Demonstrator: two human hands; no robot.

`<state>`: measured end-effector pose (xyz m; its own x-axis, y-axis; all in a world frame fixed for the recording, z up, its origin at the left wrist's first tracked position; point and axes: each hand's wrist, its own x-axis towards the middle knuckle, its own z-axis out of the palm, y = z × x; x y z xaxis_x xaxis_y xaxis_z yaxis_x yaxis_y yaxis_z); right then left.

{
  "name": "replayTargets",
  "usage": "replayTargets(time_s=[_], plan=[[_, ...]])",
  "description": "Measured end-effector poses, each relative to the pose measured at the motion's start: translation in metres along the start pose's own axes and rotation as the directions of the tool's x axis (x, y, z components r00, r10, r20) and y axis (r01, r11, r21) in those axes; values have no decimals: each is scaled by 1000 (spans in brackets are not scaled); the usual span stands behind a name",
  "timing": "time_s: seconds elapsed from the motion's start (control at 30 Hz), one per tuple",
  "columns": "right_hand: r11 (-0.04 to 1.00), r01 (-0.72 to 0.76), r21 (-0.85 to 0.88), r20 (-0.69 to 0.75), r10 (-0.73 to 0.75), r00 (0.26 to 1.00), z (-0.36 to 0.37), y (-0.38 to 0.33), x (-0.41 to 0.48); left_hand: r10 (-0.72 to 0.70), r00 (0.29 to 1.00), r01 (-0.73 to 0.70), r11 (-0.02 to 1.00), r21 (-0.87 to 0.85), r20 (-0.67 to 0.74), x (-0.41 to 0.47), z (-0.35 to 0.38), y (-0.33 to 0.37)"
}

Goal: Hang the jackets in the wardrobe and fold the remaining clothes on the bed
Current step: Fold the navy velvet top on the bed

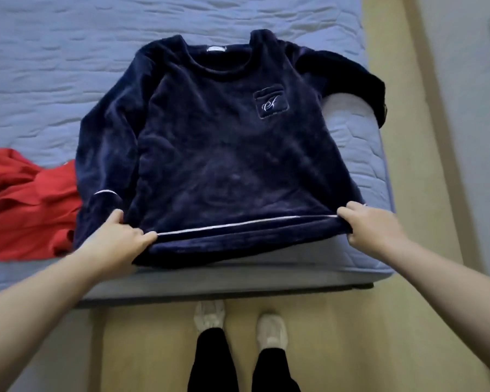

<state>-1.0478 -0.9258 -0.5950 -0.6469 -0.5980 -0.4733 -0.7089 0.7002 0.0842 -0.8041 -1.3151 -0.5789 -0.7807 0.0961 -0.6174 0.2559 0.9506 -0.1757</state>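
A navy fleece sweater with a chest pocket and white piping lies face up, spread flat on the blue bed, hem toward me. My left hand pinches the hem's left corner. My right hand grips the hem's right corner at the mattress edge. The sweater's left sleeve lies along its side; the right sleeve hangs over the bed's right edge. A crumpled red garment lies on the bed to the left, touching the navy sleeve.
The bed's near edge runs across in front of me, its corner at the right. A beige floor lies below, with my two feet in pale shoes standing close to the bed. A pale wall runs along the right.
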Motion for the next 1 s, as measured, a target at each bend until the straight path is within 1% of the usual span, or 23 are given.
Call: replayTargets(time_s=[0.03, 0.1, 0.17, 0.2, 0.23, 0.27, 0.33, 0.4, 0.47, 0.53, 0.57, 0.63, 0.7, 0.77, 0.8, 0.83, 0.87, 0.9, 0.97, 1.0], plan=[[1000, 14, -12, 81, -12, 997, 7, -4, -9, 2, 993, -3, 1000, 7, 115, -6, 5, 15], [1000, 21, -19, 272, -15, 962, 27, -12, -22, -22, 932, 33, 999, -25, 362, -13, 17, 43], [999, 28, -35, 478, -8, 878, 49, -19, -33, -18, 843, 85, 991, -100, 538, -15, 30, 68], [999, 28, -45, 553, 2, 833, 58, -22, -37, -23, 813, 129, 981, -142, 582, -14, 35, 77], [999, 17, -45, 592, 13, 806, 64, -25, -40, -36, 803, 185, 964, -192, 595, -13, 38, 84], [1000, -7, -28, 595, 22, 804, 67, -27, -41, -54, 813, 240, 938, -250, 580, -11, 39, 90], [998, -56, 20, 546, 36, 837, 68, -31, -38, -85, 856, 315, 868, -384, 509, -6, 38, 93], [997, -69, 38, 518, 39, 854, 59, -36, -32, -137, 869, 393, 776, -494, 475, -1, 31, 88], [996, -68, 62, 518, 26, 855, 45, -47, -23, -232, 855, 484, 676, -556, 463, -1, 23, 76], [991, -60, 122, 498, -9, 867, 26, -66, -10, -377, 821, 570, 569, -593, 428, -3, 20, 55], [985, -53, 162, 481, -32, 876, 16, -78, -2, -454, 790, 609, 512, -605, 412, -4, 20, 43], [968, -39, 246, 447, -78, 891, -2, -108, 18, -585, 693, 687, 359, -632, 422, -3, 28, 15], [946, -33, 321, 418, -110, 902, -16, -143, 43, -678, 555, 757, 174, -629, 481, -1, 41, -13], [918, -29, 396, 388, -138, 911, -23, -181, 72, -726, 406, 809, 3, -588, 554, 3, 62, -36], [891, -42, 452, 373, -146, 916, -24, -201, 86, -723, 350, 819, -72, -570, 595, 6, 74, -45], [847, -70, 527, 359, -147, 922, -25, -222, 101, -706, 312, 815, -145, -561, 636, 9, 87, -52], [782, -111, 613, 347, -140, 927, -24, -244, 114, -680, 299, 797, -208, -568, 669, 12, 98, -57], [697, -162, 698, 341, -124, 932, -24, -266, 128, -661, 321, 760, -247, -601, 678, 14, 109, -62], [482, -295, 825, 382, -90, 920, -29, -309, 151, -646, 435, 654, -253, -713, 628, 16, 118, -70], [369, -370, 853, 428, -90, 899, -33, -328, 161, -624, 494, 589, -272, -761, 605, 13, 119, -75]])
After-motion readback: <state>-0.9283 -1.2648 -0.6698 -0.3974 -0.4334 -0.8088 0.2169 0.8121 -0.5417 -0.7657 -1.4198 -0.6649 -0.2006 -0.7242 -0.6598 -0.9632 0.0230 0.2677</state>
